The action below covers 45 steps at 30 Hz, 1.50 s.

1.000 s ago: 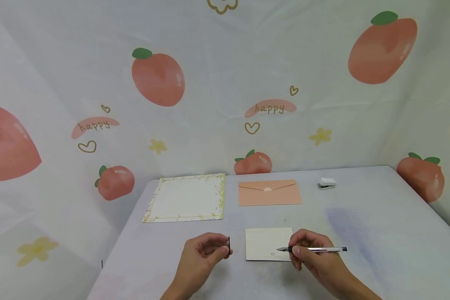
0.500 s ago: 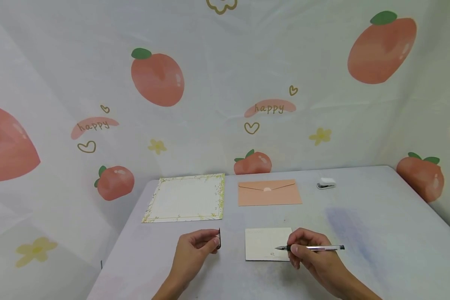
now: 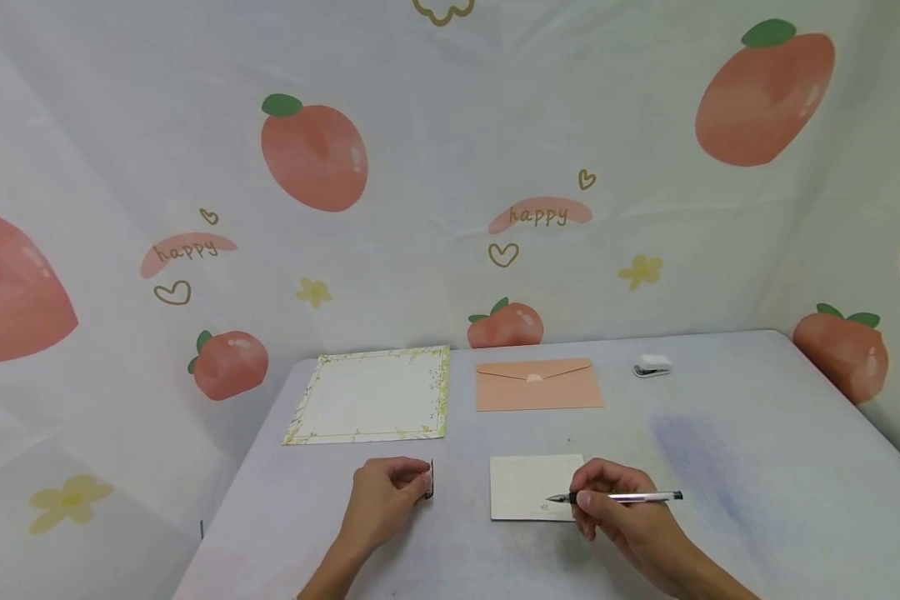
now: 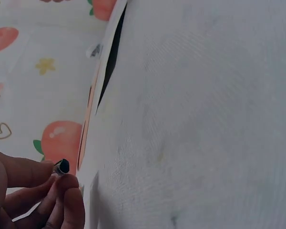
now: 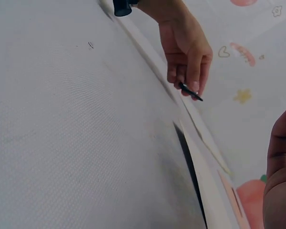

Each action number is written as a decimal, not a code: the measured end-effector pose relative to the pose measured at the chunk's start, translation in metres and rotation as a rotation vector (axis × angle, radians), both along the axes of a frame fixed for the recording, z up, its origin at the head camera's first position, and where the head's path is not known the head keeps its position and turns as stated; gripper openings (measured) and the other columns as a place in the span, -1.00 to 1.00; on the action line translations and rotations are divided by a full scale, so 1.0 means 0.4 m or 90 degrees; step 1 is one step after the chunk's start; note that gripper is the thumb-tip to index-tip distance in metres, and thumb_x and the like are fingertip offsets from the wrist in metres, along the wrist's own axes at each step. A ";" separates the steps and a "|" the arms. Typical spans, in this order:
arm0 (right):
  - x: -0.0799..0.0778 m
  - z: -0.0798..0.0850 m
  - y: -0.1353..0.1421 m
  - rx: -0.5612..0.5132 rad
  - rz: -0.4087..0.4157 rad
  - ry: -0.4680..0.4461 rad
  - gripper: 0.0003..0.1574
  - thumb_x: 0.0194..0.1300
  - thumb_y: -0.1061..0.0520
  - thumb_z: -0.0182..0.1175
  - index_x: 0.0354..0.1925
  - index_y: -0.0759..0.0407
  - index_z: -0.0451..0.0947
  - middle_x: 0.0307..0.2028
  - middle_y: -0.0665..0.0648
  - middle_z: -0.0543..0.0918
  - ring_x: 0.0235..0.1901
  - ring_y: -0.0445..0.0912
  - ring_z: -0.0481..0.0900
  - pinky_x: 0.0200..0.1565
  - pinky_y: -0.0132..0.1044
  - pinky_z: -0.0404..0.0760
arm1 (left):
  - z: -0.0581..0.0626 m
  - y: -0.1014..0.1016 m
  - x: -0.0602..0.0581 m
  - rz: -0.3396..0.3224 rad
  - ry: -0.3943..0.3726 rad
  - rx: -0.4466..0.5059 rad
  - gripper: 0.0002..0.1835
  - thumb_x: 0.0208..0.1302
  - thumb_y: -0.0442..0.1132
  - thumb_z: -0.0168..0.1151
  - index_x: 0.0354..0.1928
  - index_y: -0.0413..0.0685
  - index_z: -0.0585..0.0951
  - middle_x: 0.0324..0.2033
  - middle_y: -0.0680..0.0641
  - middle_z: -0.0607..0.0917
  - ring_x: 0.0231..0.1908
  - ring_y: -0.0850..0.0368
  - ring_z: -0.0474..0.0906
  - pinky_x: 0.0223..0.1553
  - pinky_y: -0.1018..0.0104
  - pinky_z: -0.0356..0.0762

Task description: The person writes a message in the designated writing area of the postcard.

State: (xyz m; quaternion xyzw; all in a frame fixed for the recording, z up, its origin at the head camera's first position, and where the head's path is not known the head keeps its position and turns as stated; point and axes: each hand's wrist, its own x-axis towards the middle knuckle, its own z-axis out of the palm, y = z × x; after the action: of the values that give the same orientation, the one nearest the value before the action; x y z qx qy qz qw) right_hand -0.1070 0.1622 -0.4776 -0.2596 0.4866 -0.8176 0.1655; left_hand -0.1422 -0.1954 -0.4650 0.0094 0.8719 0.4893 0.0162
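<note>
In the head view, a gel pen (image 3: pixel 648 497) with a clear barrel lies in the grip of my right hand (image 3: pixel 618 504), its tip pointing left over a small cream card (image 3: pixel 525 487). A tiny dark mark sits near the card's lower edge; whether the tip touches the paper I cannot tell. To the left of the card, my left hand (image 3: pixel 382 500) pinches a dark pen cap (image 3: pixel 431 482) between thumb and fingers. The left wrist view shows the cap's black end (image 4: pixel 63 166) sticking out past the fingertips. Most of the pen is out of the right wrist view.
Behind the card lies a peach envelope (image 3: pixel 540 392). A letter sheet (image 3: pixel 378 396) with a floral border is at the back left. At the back right sits a small white stapler (image 3: pixel 652 366). A fruit-printed cloth (image 3: pixel 420 167) hangs behind the table (image 3: pixel 757 433).
My left hand has moved left, away from the card, still pinching the cap. The right hand has shifted slightly left with the pen.
</note>
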 end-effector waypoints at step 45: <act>-0.005 -0.011 0.044 0.040 -0.029 -0.013 -0.58 0.69 0.43 -0.14 0.07 0.12 0.62 -0.23 -0.05 0.76 -0.31 -0.14 0.62 -0.16 -0.35 0.74 | 0.054 -0.006 -0.001 -0.072 0.052 0.046 -0.62 0.32 -0.33 0.56 0.16 -0.24 0.78 0.04 -0.25 0.86 -0.03 -0.01 0.87 -0.04 0.40 0.81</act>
State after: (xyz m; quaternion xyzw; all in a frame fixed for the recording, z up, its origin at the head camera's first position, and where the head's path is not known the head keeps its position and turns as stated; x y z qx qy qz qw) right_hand -0.1091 0.1797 -0.4818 -0.2348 0.5159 -0.8081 0.1601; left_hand -0.1428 -0.1980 -0.4436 0.0788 0.8515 0.5183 0.0080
